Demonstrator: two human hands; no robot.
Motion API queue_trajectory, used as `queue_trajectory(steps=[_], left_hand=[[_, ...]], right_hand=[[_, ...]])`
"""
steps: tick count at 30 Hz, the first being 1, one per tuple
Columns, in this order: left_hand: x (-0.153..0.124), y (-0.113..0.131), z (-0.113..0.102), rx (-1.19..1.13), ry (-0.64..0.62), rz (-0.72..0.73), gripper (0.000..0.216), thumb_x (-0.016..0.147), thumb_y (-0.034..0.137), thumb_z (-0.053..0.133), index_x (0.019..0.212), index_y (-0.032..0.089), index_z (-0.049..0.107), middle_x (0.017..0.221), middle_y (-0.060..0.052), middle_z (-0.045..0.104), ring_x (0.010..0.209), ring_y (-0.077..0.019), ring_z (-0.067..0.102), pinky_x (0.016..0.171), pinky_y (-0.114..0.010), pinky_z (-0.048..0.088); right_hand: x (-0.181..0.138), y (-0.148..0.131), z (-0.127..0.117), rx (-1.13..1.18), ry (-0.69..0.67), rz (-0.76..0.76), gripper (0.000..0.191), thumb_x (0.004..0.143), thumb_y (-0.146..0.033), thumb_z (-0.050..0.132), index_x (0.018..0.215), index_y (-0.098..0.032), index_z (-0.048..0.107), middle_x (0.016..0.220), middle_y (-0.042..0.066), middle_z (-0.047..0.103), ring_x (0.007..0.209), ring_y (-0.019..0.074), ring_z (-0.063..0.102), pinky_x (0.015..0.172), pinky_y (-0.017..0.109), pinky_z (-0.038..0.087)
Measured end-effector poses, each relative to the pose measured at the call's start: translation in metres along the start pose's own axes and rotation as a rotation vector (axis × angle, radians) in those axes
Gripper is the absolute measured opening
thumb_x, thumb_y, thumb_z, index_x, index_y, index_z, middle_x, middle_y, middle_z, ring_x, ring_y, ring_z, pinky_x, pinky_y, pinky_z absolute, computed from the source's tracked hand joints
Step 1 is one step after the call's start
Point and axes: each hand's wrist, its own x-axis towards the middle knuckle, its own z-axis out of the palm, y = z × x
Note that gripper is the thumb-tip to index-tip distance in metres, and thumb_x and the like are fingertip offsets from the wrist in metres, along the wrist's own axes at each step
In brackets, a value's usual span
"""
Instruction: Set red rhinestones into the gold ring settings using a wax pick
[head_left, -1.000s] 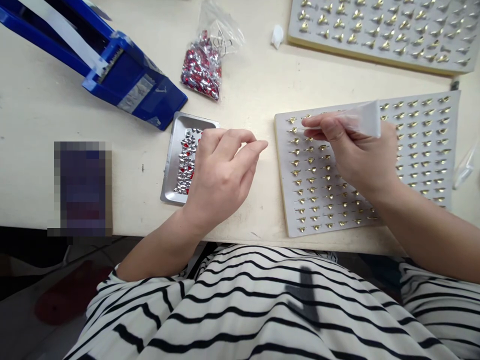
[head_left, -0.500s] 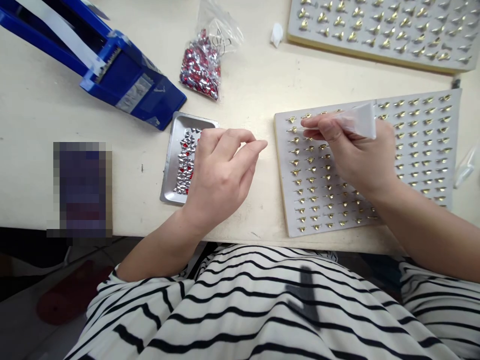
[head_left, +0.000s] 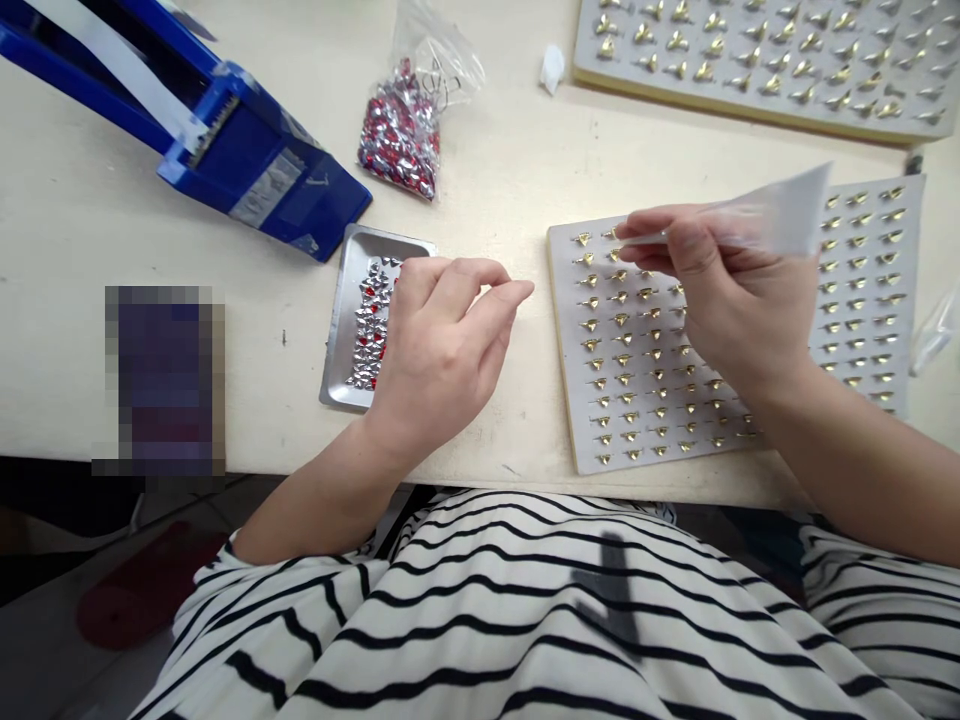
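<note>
My right hand (head_left: 731,290) holds a squeezed white tube of glue (head_left: 780,215) by pinching it, with its thin nozzle near the top left settings on a grey foam board (head_left: 571,340). Rows of small gold heart-shaped settings (head_left: 619,320) stand on this board, partly hidden under the hand. My left hand (head_left: 442,345) rests beside a foil tray (head_left: 337,340) holding silver and red rhinestones (head_left: 369,330). Its thumb and forefinger pinch together, and nothing shows between them.
A blue tape dispenser (head_left: 255,160) and a plastic bag of red and silver rhinestones (head_left: 399,145) lie on the cream table (head_left: 90,250). Behind stands a second board of gold settings (head_left: 750,70). A pixelated blue object (head_left: 161,380) lies at the left.
My right hand has shifted right and slightly up, and the tube now tilts further up at its far end. My left hand has not visibly moved.
</note>
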Motion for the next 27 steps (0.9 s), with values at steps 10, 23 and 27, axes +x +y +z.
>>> queue_trajectory(steps=[10,23,27], left_hand=[[0.001,-0.001,0.001,0.0,0.003,0.0,0.026,0.09,0.017,0.053,0.113,0.025,0.063,0.109,-0.003,0.065,0.098,-0.0221,0.048,0.09,-0.04,0.042],[0.0,-0.001,-0.001,-0.036,-0.015,-0.009,0.028,0.091,0.018,0.05,0.115,0.027,0.06,0.111,-0.004,0.064,0.1,-0.0244,0.047,0.091,-0.043,0.04],[0.0,-0.001,0.0,-0.031,-0.013,-0.008,0.027,0.092,0.019,0.049,0.115,0.027,0.061,0.11,-0.004,0.064,0.099,-0.0238,0.047,0.091,-0.042,0.04]], right_hand=[[0.007,0.0,-0.003,-0.135,-0.065,-0.026,0.029,0.089,-0.038,0.049,0.104,-0.022,0.067,0.104,0.001,0.067,0.091,0.0108,0.066,0.088,0.028,0.059],[0.013,0.007,-0.002,-0.245,-0.084,-0.029,0.029,0.087,-0.045,0.049,0.099,-0.027,0.069,0.102,0.0,0.068,0.088,0.0118,0.066,0.085,0.029,0.057],[0.013,0.007,-0.002,-0.26,-0.081,-0.028,0.03,0.087,-0.046,0.048,0.097,-0.027,0.069,0.1,-0.001,0.068,0.089,0.0116,0.066,0.085,0.029,0.057]])
